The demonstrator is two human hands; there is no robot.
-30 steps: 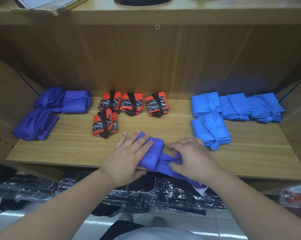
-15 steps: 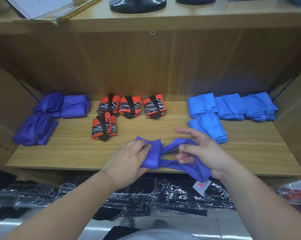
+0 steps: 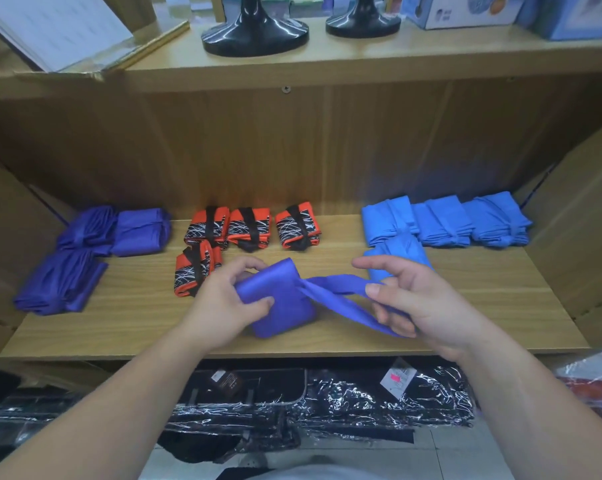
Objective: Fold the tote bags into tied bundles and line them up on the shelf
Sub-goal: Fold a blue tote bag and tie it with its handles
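A folded purple tote bag (image 3: 281, 306) is held just above the front of the wooden shelf (image 3: 136, 317). My left hand (image 3: 223, 303) grips its folded body from the left. My right hand (image 3: 417, 303) holds the bag's purple straps (image 3: 334, 292), which stretch out to the right. Three purple bundles (image 3: 85, 258) lie at the shelf's left. Several orange-and-black bundles (image 3: 244, 230) sit in the middle. Several light blue bundles (image 3: 444, 220) line the right, one partly behind my right hand.
The upper shelf (image 3: 396, 60) carries two black stands (image 3: 254, 32), boxes and a sheet of paper. Below the shelf lie black bags in clear plastic (image 3: 327, 400) with a price tag. Wooden side walls close the shelf at both ends.
The bag was pressed flat on the shelf; now my left hand has lifted the folded body while my right hand has pulled the straps out to the right. The view has tilted up.
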